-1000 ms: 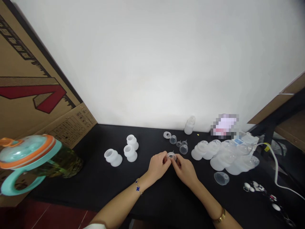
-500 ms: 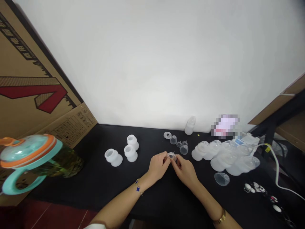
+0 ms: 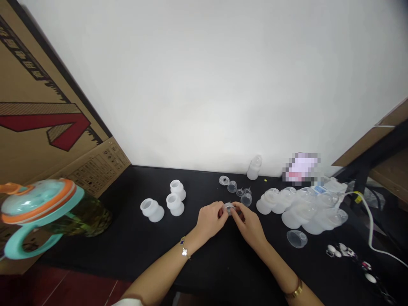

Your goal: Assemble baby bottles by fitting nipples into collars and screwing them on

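Observation:
Between my two hands is a small translucent bottle collar ring [image 3: 229, 207], with a thin tip sticking up from it. My left hand [image 3: 210, 219] pinches its left side with closed fingers. The thumb and fingers of my right hand [image 3: 249, 222] grip the right side. Just beyond the hands lie a clear dome cap [image 3: 246, 199], small clear nipples [image 3: 239, 192], another dome cap [image 3: 232, 186] and a loose ring [image 3: 224, 180]. To the left stand three open white bottles [image 3: 175, 205] without tops.
A capped bottle [image 3: 254, 168] stands by the wall. Several capped bottles [image 3: 298, 212] cluster at right, with a clear cap [image 3: 296, 239] before them. A white cable [image 3: 370, 225] and a beaded string [image 3: 347, 250] lie further right. A large jug [image 3: 57, 212] and a cardboard box [image 3: 41, 85] stand left.
The ring has turned slightly in my fingers, so more of its side faces me. My right fingers have shifted up along its right edge. The other things have stayed put.

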Demonstrator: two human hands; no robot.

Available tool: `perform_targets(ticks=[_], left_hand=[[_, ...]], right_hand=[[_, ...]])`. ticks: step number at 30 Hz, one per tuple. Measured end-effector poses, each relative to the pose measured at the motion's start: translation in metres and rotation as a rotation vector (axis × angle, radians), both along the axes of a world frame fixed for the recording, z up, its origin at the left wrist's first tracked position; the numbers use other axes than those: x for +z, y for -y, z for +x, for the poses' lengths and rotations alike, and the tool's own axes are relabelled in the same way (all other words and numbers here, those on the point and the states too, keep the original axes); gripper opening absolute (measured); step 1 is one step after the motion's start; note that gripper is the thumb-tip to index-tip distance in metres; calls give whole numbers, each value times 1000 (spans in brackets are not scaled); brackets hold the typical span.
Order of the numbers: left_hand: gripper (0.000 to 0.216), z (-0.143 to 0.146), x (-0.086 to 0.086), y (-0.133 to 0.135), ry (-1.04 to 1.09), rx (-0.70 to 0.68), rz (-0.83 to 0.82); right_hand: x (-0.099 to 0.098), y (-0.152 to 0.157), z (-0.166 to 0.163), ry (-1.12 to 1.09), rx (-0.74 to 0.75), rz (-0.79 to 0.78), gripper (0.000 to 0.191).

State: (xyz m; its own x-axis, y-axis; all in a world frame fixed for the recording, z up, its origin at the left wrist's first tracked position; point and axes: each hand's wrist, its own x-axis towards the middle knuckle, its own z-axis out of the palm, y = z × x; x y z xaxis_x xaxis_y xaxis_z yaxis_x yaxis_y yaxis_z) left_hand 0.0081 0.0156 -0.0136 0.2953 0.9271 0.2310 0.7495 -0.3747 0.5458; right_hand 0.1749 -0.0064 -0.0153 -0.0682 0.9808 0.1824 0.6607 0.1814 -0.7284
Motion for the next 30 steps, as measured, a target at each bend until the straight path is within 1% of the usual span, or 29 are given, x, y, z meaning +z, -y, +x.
perform_targets(ticks=[4, 10, 17, 22, 26, 30], left_hand=[[29, 0, -1, 1, 47, -2, -9], [26, 0, -1, 2, 184, 11, -69], [20, 1, 0, 3, 342, -3, -87], [20, 4, 1, 2, 447, -17, -120], [28, 4, 1, 0, 444, -64, -163], [30, 4, 0, 0, 440, -79, -142]], right_hand=[[0, 0, 2, -18, 8, -9, 28], [3, 2, 0, -15, 24, -12, 28], [5, 2, 0, 6, 38, -23, 28], [5, 3, 1, -129, 50, -39, 31], [3, 3, 0, -174, 54, -59, 32], [2, 2, 0, -174, 61, -69, 31]])
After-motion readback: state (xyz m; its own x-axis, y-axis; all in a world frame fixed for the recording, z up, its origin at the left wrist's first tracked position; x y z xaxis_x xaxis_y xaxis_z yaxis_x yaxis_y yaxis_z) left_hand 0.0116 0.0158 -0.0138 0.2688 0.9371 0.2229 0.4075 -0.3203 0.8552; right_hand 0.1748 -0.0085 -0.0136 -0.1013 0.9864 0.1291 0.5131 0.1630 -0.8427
